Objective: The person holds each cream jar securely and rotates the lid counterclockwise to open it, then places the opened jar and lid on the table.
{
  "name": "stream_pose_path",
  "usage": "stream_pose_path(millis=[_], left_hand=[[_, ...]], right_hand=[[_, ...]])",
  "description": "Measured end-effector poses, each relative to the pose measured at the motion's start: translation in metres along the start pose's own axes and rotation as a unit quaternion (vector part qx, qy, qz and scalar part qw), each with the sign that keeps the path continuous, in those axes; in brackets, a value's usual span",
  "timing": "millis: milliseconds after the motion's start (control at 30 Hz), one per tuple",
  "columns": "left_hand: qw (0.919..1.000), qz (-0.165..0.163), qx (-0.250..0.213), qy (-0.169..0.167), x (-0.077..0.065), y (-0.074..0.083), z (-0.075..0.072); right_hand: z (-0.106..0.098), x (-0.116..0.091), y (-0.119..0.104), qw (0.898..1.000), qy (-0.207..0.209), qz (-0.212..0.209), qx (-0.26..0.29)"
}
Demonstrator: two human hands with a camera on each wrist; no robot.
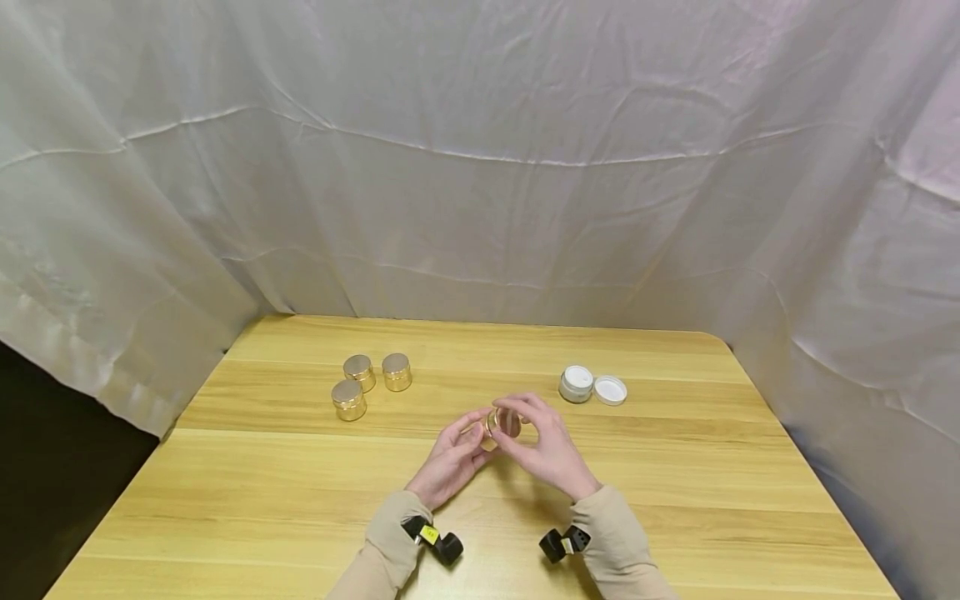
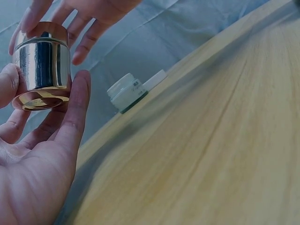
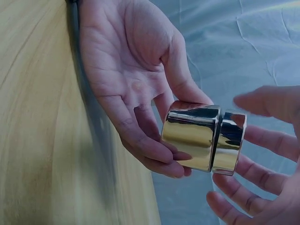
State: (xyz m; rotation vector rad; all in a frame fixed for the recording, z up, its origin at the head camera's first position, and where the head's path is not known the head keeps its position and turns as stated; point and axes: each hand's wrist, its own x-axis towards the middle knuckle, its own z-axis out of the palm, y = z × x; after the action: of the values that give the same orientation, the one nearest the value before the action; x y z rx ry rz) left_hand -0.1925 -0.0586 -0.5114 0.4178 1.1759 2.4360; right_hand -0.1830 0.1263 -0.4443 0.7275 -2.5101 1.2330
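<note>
Pale, creased cloth hangs behind the wood-grain worktop, where the white jar serves as my marker. Its white lid lies just to its right. Well to its left stand three gold jars, grouped together with lids on. The held gold jar is up off the worktop, left of the white jar and nearer to me. My left grip has it by the body, thumb on one side and fingers round the other. My right grip is spread loosely about the gold lid, not closed on it; whether a fingertip touches, I cannot tell. A dark seam shows between lid and body, but not how tightly they sit. I judge the step in hand to be work on that lid. Next seems to call for keeping the body steady while my right fingertips settle evenly round the lid's edge before any turn.
</note>
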Motion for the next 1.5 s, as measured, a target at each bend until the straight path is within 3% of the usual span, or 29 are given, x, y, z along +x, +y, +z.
stream_pose_path(millis=[300, 767, 1133, 1500], left_hand=[[1.0, 0.002, -0.002, -0.003, 0.001, -0.001, -0.001], [1.0, 0.0, 0.002, -0.003, 0.001, -0.001, -0.002], [1.0, -0.001, 0.002, -0.003, 0.002, -0.002, -0.002], [0.9997, 0.005, -0.006, -0.025, 0.002, -0.003, -0.004]], right_hand=[[0.003, 0.0, -0.002, 0.999, 0.018, 0.03, -0.03], [0.004, -0.001, 0.0, 0.997, 0.042, -0.01, -0.069], [-0.001, 0.001, 0.002, 1.0, -0.014, -0.022, -0.008], [-0.007, 0.0, 0.007, 0.995, -0.076, -0.045, 0.054]])
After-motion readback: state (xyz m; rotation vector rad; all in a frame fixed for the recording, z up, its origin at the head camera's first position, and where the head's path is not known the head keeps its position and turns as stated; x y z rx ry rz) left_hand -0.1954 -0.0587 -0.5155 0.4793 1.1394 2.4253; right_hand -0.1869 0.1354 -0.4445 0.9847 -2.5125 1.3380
